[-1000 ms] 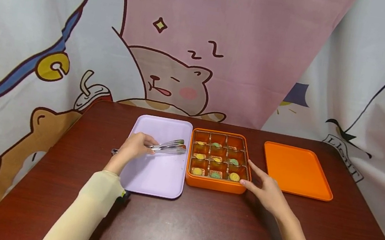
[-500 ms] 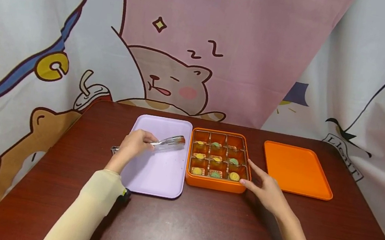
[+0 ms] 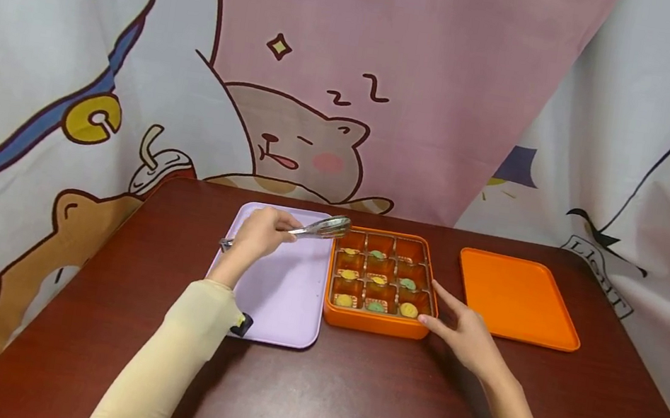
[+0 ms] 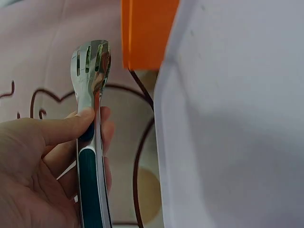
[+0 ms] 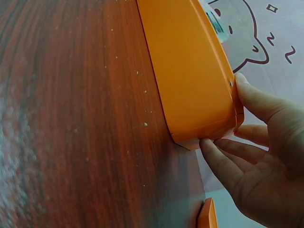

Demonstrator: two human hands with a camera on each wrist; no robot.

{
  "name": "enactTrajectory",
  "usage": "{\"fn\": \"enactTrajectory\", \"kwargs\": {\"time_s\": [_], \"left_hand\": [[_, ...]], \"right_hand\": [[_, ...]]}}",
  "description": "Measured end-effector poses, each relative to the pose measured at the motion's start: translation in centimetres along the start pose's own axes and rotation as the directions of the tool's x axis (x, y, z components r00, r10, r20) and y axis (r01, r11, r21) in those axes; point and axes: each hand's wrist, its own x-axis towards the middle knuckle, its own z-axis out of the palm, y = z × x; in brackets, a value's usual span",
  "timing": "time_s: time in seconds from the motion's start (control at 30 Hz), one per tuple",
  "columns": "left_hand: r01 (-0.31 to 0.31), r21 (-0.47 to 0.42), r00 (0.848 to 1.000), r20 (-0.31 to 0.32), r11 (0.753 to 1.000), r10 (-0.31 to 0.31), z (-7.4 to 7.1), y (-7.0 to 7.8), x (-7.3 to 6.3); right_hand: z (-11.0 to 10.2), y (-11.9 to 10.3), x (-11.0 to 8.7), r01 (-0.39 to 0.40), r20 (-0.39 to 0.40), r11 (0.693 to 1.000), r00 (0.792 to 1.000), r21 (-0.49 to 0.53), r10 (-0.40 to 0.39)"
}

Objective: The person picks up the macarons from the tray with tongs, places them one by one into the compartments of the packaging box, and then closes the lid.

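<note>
My left hand (image 3: 264,231) holds a pair of metal tongs (image 4: 90,64) with a green grip, thumb on one side and fingers on the other. The tongs are raised above the lilac tray (image 3: 278,315), and their tips overlap the far left corner of an orange box (image 3: 377,323) in the head view. Green shows through the tongs' slots; I cannot tell what it is. Inside the box, a clear insert has compartments with several yellow and green cookies (image 3: 407,310). At the box's near right corner, my right hand (image 3: 468,335) touches the rim and side with thumb and fingers extended.
A flat orange lid (image 3: 518,299) lies on the dark wooden table (image 3: 347,396) to the right of the box. The tray stands right beside the box's left side. A printed curtain (image 3: 428,93) hangs behind the table. Small crumbs (image 5: 145,124) dot the tabletop.
My left hand has lifted the tongs off the lilac tray and carried them up and to the right, towards the box's far left corner. The right hand stays at the box.
</note>
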Motion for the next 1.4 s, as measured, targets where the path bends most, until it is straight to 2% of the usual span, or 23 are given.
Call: {"fn": "enactTrajectory", "kwargs": {"time_s": [0.33,0.53,0.7,0.87,1.0,1.1,1.27,1.4], "left_hand": [[-0.048,-0.027,0.998,0.040,0.998,0.049,3.5,5.1,2.0],[-0.071,-0.008,0.996,0.057,0.997,0.071,5.8,7.6,2.8],[-0.073,0.023,0.995,0.073,0.997,0.071,7.2,8.8,3.2],[-0.067,0.055,0.996,0.062,0.996,0.064,7.9,9.0,3.4],[-0.079,0.044,0.995,0.059,0.996,0.077,7.6,8.7,3.3],[-0.078,0.009,0.995,0.058,0.997,0.077,6.7,8.4,2.9],[-0.092,-0.053,0.995,0.040,0.994,0.094,4.0,7.0,1.6],[-0.113,-0.065,0.993,0.012,0.991,0.114,1.7,5.0,0.2]], "right_hand": [[0.0,-0.1,-0.2,-0.010,0.007,1.000,1.000,0.012,0.010],[0.0,0.0,-0.3,-0.014,0.002,1.000,1.000,0.005,0.014],[0.0,0.2,-0.4,-0.023,-0.002,1.000,1.000,0.019,0.023],[0.0,0.2,-0.1,-0.014,-0.008,1.000,1.000,0.013,0.014],[0.1,0.0,-0.1,-0.017,0.001,1.000,1.000,0.022,0.017],[0.1,-0.1,0.0,-0.017,0.004,1.000,1.000,0.024,0.017],[0.1,-0.3,0.1,-0.019,0.011,0.999,1.000,0.025,0.019],[0.0,-0.2,-0.2,-0.024,0.011,0.999,1.000,0.020,0.024]]}}
